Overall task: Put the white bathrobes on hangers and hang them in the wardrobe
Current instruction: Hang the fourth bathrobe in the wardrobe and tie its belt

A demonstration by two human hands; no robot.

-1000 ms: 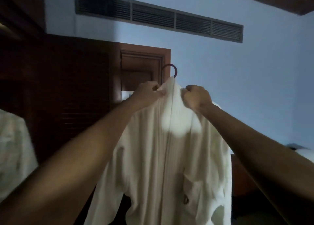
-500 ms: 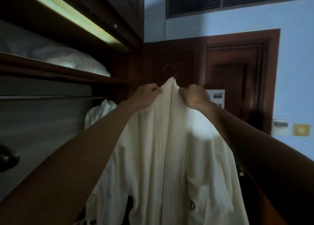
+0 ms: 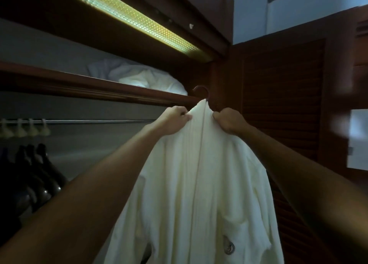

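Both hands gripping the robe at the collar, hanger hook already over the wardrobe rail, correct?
Not quite. In the head view both hands, left and right, do grip the white bathrobe at the collar, but the hanger hook is not over the rail. It is up in front of the shelf edge, higher than the rail and to its right, hooked on nothing.

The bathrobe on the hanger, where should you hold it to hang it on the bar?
Probably up at the shoulders, as both hands do: the left hand and right hand pinch the bathrobe on either side of its collar, coming from the front. That leaves the hanger hook poking free above the collar, ready to go over the rail.
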